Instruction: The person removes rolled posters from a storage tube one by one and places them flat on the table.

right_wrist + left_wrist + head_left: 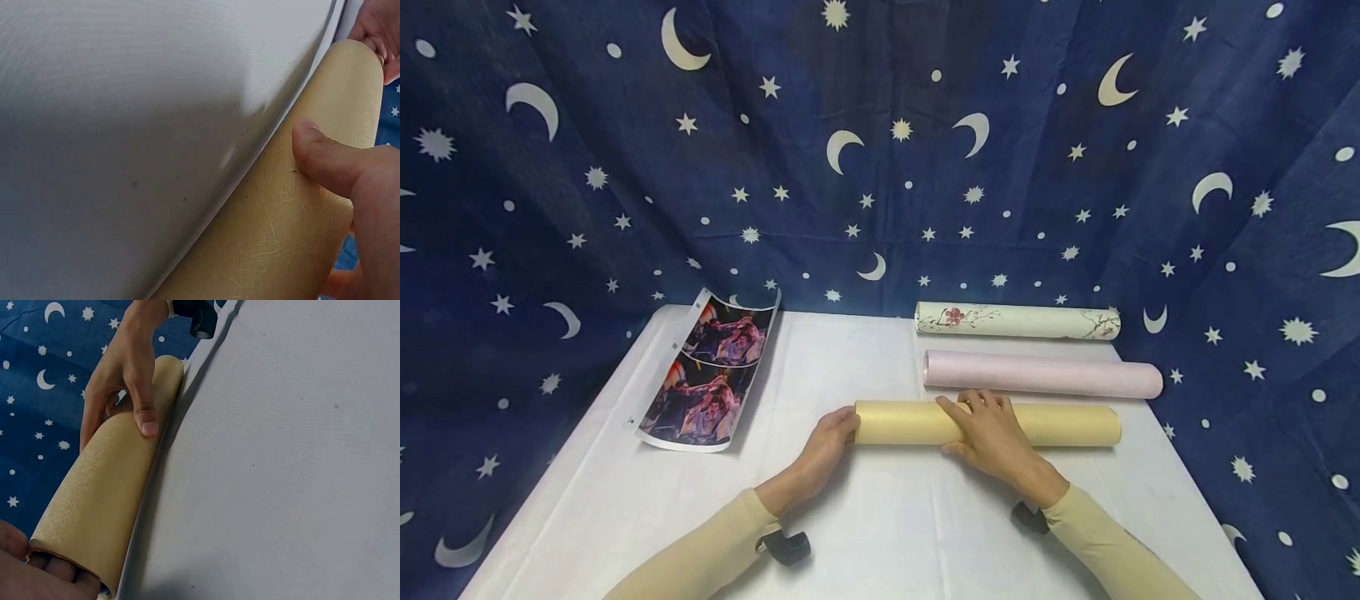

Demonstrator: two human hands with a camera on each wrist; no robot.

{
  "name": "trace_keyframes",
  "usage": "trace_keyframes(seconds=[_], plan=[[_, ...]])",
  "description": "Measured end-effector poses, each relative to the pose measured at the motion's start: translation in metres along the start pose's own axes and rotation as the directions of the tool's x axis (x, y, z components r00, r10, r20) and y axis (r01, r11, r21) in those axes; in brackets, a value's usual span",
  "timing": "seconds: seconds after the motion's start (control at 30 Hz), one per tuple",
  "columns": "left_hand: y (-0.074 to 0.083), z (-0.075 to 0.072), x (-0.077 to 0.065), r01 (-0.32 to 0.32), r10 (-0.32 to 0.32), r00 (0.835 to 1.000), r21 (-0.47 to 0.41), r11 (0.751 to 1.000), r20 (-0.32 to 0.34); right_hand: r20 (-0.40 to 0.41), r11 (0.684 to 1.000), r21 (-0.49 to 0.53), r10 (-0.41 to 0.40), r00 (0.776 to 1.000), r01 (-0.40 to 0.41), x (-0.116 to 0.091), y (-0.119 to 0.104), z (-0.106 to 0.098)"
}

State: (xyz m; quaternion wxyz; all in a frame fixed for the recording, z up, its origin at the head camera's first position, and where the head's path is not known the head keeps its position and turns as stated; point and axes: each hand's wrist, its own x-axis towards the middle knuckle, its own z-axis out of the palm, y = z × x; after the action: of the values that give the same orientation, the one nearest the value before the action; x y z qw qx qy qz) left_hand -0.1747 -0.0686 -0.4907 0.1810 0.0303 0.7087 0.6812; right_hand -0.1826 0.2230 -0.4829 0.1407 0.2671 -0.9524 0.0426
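Note:
A yellow embossed wallpaper roll lies sideways across the white table in front of the person. At its left end the left hand grips the rim; in the left wrist view several of its fingers reach inside the open tube. The right hand holds the roll around its middle from above, thumb along the near side and the other fingers over the far side. Faint creases run over the yellow surface in the right wrist view.
Behind it lie a pink roll and a white roll with a blossom print, both sideways. At the left, a curled printed sheet with two pictures rests on the white-covered table. A blue moon-and-star cloth hangs around the table.

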Motion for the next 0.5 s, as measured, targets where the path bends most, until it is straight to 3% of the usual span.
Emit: trace_keyframes(seconds=[0.27,0.5], plan=[[-0.0062,-0.0021,0.0032,0.029,-0.028,0.999,-0.013,0.999,0.036,0.008,1.000,0.002,0.000,1.000,0.000,0.0002,-0.0009,0.0019],[-0.0075,-0.0038,0.0045,0.005,-0.004,1.000,-0.019,1.000,0.029,0.012,1.000,0.011,0.007,1.000,-0.008,0.0023,-0.0052,0.0012]])
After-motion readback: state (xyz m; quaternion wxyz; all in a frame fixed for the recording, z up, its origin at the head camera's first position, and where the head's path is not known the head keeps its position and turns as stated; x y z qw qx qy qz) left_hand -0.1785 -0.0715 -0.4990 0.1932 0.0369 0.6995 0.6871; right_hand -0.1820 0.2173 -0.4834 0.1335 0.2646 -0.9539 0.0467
